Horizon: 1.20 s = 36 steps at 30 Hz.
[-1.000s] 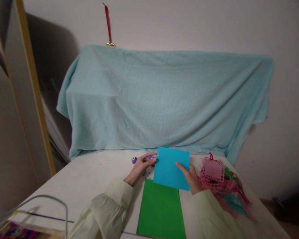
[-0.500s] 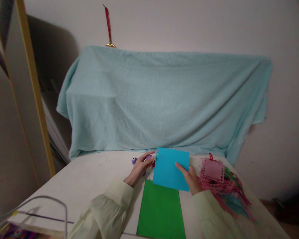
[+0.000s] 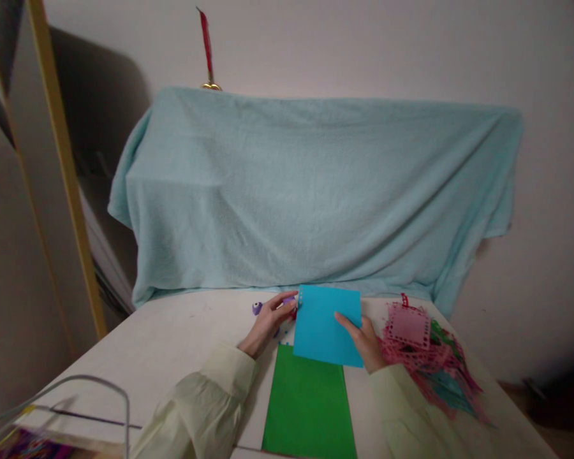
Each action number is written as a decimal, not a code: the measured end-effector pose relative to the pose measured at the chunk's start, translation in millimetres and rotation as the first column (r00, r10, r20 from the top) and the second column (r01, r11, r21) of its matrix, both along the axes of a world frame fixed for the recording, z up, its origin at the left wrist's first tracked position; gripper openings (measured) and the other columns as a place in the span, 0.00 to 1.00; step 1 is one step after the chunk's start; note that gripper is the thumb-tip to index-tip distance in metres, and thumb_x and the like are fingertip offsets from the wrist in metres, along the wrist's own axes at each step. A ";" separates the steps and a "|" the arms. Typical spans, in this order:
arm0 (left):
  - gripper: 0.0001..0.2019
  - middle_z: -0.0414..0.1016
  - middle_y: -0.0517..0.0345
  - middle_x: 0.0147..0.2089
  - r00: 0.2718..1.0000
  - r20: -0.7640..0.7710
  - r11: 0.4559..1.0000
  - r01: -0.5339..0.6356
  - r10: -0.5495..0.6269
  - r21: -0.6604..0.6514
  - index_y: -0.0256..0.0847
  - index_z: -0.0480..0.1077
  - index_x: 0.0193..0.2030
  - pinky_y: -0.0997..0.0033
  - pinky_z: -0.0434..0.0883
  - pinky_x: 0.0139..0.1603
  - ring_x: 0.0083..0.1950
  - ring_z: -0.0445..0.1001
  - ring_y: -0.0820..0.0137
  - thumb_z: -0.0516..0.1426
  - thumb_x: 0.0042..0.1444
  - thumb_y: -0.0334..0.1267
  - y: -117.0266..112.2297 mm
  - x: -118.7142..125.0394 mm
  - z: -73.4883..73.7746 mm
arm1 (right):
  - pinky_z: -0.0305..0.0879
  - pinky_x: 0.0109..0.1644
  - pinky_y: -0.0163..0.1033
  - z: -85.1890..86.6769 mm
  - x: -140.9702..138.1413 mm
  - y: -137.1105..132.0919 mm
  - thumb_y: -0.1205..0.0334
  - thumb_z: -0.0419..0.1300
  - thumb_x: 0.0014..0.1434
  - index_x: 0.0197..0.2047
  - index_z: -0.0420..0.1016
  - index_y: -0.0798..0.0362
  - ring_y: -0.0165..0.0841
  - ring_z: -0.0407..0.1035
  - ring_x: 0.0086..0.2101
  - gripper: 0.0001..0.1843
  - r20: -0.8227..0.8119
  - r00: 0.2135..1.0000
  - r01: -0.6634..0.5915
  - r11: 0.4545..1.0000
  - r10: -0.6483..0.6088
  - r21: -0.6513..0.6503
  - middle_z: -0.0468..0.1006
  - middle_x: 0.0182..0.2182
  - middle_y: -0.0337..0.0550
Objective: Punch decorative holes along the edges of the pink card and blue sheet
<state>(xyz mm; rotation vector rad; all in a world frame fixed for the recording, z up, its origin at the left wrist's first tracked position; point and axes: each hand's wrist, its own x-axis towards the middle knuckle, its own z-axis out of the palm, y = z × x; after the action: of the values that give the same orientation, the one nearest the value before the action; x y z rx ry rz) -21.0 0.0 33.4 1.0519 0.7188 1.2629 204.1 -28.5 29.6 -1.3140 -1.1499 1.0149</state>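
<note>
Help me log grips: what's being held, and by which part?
The right hand holds the blue paper sheet by its right edge, thumb on top. The left hand is at a purple object; its hold is unclear.

Bright and smooth, here's the blue sheet, roughly square, pinched at its right side by the right hand, its top and bottom edges sloping gently down to the right. Look at the upper left edge: a short row of little holes, the rest plain! And right beside that edge, the small purple-and-red tool, purple above, red below, sits in the left hand, fingers hiding much of it.
</note>
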 end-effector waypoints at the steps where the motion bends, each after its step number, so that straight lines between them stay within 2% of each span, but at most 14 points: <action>1: 0.24 0.73 0.52 0.37 1.000 0.000 1.000 0.003 -0.003 -0.006 0.37 0.71 0.50 0.73 0.58 0.30 0.31 0.68 0.74 0.63 0.47 0.44 0.2 0.1 -0.1 | 0.67 0.39 0.42 0.1 0.0 -0.2 0.47 0.64 0.45 0.36 0.77 0.53 0.42 0.73 0.35 0.20 0.001 1.000 -0.007 1.000 0.007 0.005 0.81 0.33 0.44; 7: 0.24 0.73 0.49 0.37 1.000 0.009 1.000 0.015 -0.015 -0.009 0.35 0.71 0.50 0.74 0.57 0.28 0.31 0.67 0.73 0.63 0.47 0.44 1.0 0.6 -1.6 | 0.67 0.38 0.42 2.4 -1.6 -2.4 0.48 0.66 0.43 0.35 0.78 0.53 0.42 0.74 0.35 0.20 0.005 1.000 0.022 1.000 -0.022 0.006 0.81 0.32 0.44; 15: 0.23 0.72 0.51 0.34 0.998 0.057 1.000 0.011 -0.010 -0.027 0.34 0.72 0.49 0.74 0.58 0.28 0.29 0.65 0.75 0.63 0.47 0.42 4.4 -0.2 -6.8 | 0.68 0.43 0.45 -3.5 -1.6 0.6 0.48 0.66 0.43 0.39 0.77 0.51 0.44 0.73 0.39 0.21 0.009 0.998 -0.066 0.998 0.066 -0.019 0.81 0.36 0.44; 20: 0.22 0.72 0.51 0.35 0.997 0.076 0.999 0.030 -0.027 -0.040 0.34 0.72 0.49 0.74 0.58 0.28 0.29 0.65 0.76 0.64 0.47 0.41 4.6 -1.7 -5.3 | 0.68 0.44 0.44 1.1 -2.7 -1.9 0.48 0.65 0.43 0.38 0.76 0.50 0.43 0.73 0.40 0.21 0.030 0.994 -0.102 0.995 0.103 -0.023 0.80 0.37 0.43; 31: 0.21 0.72 0.51 0.35 0.996 0.082 1.000 0.021 -0.020 -0.016 0.35 0.72 0.48 0.74 0.58 0.29 0.30 0.66 0.74 0.63 0.47 0.42 2.3 0.7 -1.6 | 0.68 0.43 0.45 -0.2 -1.1 2.1 0.47 0.65 0.42 0.38 0.77 0.55 0.44 0.74 0.38 0.23 0.057 0.997 -0.056 0.998 0.055 0.019 0.81 0.36 0.47; 36: 0.21 0.72 0.51 0.35 0.996 0.082 0.999 0.027 -0.025 -0.017 0.35 0.72 0.48 0.73 0.59 0.30 0.30 0.66 0.73 0.63 0.47 0.42 2.3 0.0 -1.3 | 0.68 0.42 0.43 5.7 -2.9 -1.9 0.47 0.65 0.42 0.37 0.77 0.56 0.44 0.74 0.37 0.24 0.046 0.998 -0.030 1.000 0.030 0.003 0.81 0.35 0.48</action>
<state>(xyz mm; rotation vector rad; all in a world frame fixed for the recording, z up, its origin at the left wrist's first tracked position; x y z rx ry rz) -21.0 2.2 32.1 0.9861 0.6510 1.2672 201.1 -30.3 35.3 -1.3275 -1.2087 1.0082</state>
